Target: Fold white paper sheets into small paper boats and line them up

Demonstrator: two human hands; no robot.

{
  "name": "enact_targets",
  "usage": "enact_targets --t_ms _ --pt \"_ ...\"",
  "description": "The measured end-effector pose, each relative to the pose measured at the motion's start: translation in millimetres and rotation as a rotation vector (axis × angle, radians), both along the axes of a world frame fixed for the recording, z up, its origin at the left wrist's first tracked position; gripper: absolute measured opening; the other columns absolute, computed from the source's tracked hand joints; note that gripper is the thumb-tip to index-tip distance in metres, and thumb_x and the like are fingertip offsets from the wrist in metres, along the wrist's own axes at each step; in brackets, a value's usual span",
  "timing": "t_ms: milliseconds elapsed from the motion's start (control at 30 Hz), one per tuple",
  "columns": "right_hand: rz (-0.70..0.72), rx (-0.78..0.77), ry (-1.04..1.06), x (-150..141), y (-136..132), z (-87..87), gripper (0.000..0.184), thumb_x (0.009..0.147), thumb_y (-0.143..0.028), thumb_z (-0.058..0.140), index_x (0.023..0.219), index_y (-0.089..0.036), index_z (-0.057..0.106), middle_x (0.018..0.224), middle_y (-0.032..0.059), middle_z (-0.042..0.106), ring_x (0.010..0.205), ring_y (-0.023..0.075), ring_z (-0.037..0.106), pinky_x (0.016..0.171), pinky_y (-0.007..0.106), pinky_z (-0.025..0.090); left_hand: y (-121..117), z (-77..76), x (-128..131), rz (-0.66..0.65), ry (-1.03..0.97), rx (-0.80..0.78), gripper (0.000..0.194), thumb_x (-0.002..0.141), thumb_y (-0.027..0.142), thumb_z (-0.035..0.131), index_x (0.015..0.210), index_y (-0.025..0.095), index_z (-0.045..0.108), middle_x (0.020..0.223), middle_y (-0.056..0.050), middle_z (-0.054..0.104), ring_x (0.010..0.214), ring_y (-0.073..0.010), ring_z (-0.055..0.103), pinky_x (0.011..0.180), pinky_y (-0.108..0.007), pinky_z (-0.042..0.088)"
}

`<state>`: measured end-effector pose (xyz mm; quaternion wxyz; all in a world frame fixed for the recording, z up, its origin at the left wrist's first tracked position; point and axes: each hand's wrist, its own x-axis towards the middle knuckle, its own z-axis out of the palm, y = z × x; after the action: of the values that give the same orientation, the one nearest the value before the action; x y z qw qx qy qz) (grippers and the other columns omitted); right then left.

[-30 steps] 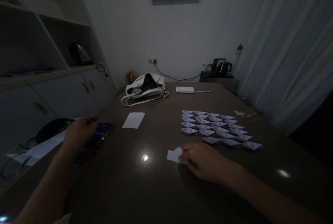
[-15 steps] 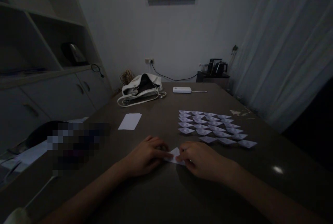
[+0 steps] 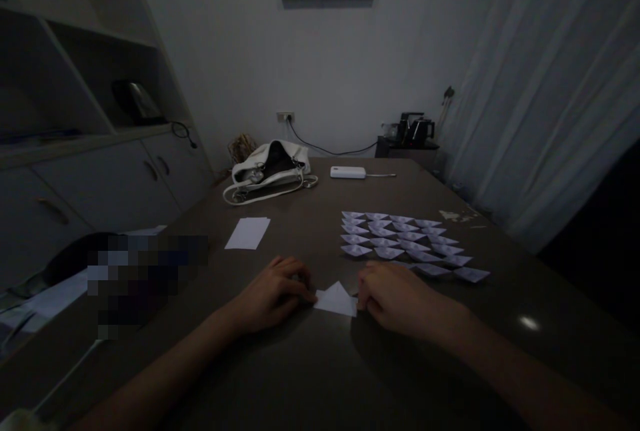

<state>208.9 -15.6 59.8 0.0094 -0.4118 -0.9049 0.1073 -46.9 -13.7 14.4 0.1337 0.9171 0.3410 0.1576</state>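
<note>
A small folded sheet of white paper (image 3: 336,299), with a triangular peak and a flat strip along its near edge, lies on the brown table (image 3: 300,377). My left hand (image 3: 277,293) pinches its left end between thumb and fingers. At the opposite end, my right hand (image 3: 393,295) has its fingers curled and closed at the paper's right edge. Beyond my right hand stand several folded paper boats (image 3: 385,242) in rows; the hand partly covers one in the nearest row.
A stack of white paper sheets (image 3: 248,233) lies left of the boats. Farther back are a white handbag (image 3: 273,171) and a white power bank (image 3: 348,172) with a short cable. A blurred-out patch (image 3: 145,277) covers things at the left edge.
My hands have moved apart from the middle of the folded paper to its two ends, uncovering its peak and centre. The view has shifted slightly.
</note>
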Motion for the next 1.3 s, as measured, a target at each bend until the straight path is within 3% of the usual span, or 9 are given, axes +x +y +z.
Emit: enact_targets --t_ms 533,800,933,1067,1300 --pt "0.12 0.147 0.039 -3 8 -11.8 0.016 0.075 -0.008 0.054 0.078 -0.015 0.069 0.082 0.0083 0.067 0.083 0.0208 0.059 0.068 0.029 0.04 -8 3.4 7 -0.02 -0.033 -0.025 0.034 0.074 0.002 0.049 0.099 0.02 0.063 0.099 -0.004 0.06 0.094 -0.0211 0.054 0.082 -0.034 0.037" --pt "0.281 0.141 0.108 -13 -1 -23.0 0.04 0.076 -0.006 0.054 0.111 -0.021 0.066 0.091 0.006 0.066 0.087 0.0202 0.056 0.073 0.03 0.041 -9 4.6 9 0.007 0.012 -0.011 0.019 0.083 0.013 0.052 0.096 0.02 0.063 0.095 -0.005 0.06 0.091 -0.021 0.054 0.081 -0.034 0.037" --pt "0.237 0.114 0.061 -15 -5 -19.0 0.035 0.077 -0.007 0.055 0.105 -0.02 0.07 0.092 0.0075 0.065 0.086 0.0209 0.057 0.071 0.03 0.04 -8 2.7 8 0.003 0.001 -0.019 0.017 0.084 0.014 0.052 0.095 0.02 0.063 0.095 -0.004 0.06 0.091 -0.0206 0.054 0.08 -0.034 0.037" --pt "0.17 0.1 0.029 -12 -5 -11.3 0.026 0.077 -0.005 0.055 0.086 -0.02 0.074 0.086 0.0066 0.065 0.086 0.0207 0.057 0.069 0.03 0.039 -8 2.7 8 0.0 -0.008 -0.011 0.016 0.085 0.014 0.05 0.095 0.019 0.063 0.092 -0.005 0.06 0.089 -0.0203 0.054 0.08 -0.034 0.038" --pt "0.058 0.114 -0.013 -8 -2 -6.3 0.014 0.075 -0.007 0.057 0.073 -0.014 0.068 0.079 0.0076 0.066 0.079 0.0201 0.059 0.064 0.028 0.037 -8 2.5 8 0.001 -0.031 -0.035 0.015 0.086 0.015 0.05 0.095 0.018 0.063 0.093 -0.006 0.06 0.09 -0.0201 0.054 0.079 -0.033 0.039"
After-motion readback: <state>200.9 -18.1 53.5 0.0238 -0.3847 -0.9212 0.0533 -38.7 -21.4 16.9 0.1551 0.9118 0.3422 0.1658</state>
